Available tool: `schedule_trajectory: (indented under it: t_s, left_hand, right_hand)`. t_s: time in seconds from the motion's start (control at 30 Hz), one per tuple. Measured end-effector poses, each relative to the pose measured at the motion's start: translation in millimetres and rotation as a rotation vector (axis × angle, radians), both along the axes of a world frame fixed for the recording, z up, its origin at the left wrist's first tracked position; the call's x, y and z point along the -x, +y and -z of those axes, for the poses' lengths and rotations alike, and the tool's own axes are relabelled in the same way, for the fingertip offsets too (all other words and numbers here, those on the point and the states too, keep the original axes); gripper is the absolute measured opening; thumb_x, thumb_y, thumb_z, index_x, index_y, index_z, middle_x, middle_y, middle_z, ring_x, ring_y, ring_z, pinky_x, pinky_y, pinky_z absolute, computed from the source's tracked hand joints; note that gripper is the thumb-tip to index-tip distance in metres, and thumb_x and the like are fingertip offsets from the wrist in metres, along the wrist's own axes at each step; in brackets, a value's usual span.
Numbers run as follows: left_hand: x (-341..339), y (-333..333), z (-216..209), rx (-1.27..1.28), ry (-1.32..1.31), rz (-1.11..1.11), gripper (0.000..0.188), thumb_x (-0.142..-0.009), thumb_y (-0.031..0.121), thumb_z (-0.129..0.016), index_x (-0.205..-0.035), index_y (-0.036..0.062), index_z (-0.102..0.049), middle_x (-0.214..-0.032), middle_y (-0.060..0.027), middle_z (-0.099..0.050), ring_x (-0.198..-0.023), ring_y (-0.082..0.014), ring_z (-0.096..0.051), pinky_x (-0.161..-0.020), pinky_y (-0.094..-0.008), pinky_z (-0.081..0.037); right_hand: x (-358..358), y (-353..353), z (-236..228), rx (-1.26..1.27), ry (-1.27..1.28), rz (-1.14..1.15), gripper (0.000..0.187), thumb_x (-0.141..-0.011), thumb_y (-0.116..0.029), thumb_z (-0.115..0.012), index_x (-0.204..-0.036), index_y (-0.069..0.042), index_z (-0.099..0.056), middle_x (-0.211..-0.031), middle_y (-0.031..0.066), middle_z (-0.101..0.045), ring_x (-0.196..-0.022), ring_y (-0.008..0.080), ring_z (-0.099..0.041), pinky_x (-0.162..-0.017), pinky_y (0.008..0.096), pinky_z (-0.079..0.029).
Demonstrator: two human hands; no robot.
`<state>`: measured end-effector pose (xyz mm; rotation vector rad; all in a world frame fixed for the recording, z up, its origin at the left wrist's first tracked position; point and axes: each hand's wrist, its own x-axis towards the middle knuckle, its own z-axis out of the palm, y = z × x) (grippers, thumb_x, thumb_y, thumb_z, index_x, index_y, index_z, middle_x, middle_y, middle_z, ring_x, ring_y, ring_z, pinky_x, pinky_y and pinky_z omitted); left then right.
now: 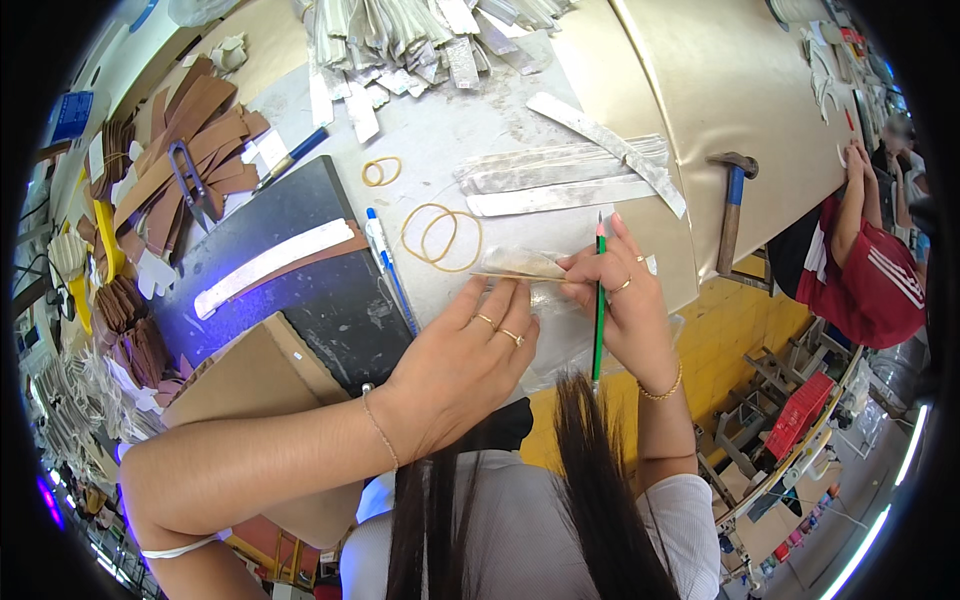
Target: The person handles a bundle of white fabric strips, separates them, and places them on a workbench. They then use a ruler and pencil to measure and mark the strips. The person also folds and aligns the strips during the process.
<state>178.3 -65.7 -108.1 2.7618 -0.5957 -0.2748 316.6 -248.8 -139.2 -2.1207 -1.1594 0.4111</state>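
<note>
At the near edge of the work table, my left hand [465, 350] has its fingers closed along a thin, pale strip piece [522, 265], seen nearly edge-on. My right hand [625, 305] grips the far end of that strip piece between thumb and fingers. A green pencil [599, 325] is also tucked in the right hand, its tip pointing away from me. Clear plastic [550, 350] lies under and beside both hands. Beyond them is a pile of whitish strips [560, 172], one lying crosswise on top. Two loose rubber bands [440, 237] sit left of the strip piece.
Left of my hands are a blue-white pen [390, 270] and a dark board [300, 270] bearing a white-and-brown strip. Farther left lie snips [190, 180] and brown strips [160, 200]. A hammer [735, 205] rests at the right; a person in red [870, 270] sits beyond.
</note>
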Motion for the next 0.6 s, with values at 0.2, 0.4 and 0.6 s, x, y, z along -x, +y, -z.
schedule_trajectory:
  t_s: [0.2, 0.4, 0.6]
  left_hand:
    - [0, -2, 2, 0.047, -0.027, 0.085, 0.044, -0.092, 0.023, -0.053, -0.128, -0.0005, -0.059, -0.139, -0.0223, -0.054, -0.135, -0.0363, -0.046, -0.115, -0.0479, -0.033]
    - [-2, 6, 21, 0.006, 0.013, 0.001, 0.063, -0.089, 0.038, -0.065, -0.144, 0.0109, -0.05, -0.146, -0.0192, -0.047, -0.139, -0.0401, -0.04, -0.117, -0.0556, -0.029]
    - [0, 4, 21, -0.073, 0.057, -0.007, 0.067, -0.093, 0.037, -0.059, -0.151, 0.0071, -0.041, -0.153, -0.0177, -0.042, -0.145, -0.0388, -0.034, -0.119, -0.0565, -0.024]
  right_hand:
    - [-15, -4, -5, 0.021, 0.184, -0.061, 0.017, -0.087, -0.006, -0.072, -0.092, -0.008, -0.056, -0.082, 0.0037, -0.061, -0.08, 0.0252, -0.063, -0.12, 0.0552, -0.027]
    - [-19, -7, -4, -0.022, 0.221, -0.051, 0.018, -0.087, -0.006, -0.073, -0.094, -0.007, -0.056, -0.081, 0.0047, -0.058, -0.079, 0.0262, -0.061, -0.118, 0.0542, -0.031]
    - [-21, -23, -31, -0.254, 0.413, 0.263, 0.018, -0.088, -0.003, -0.073, -0.097, -0.006, -0.058, -0.091, 0.0047, -0.063, -0.085, 0.0142, -0.064, -0.096, 0.0367, -0.051]
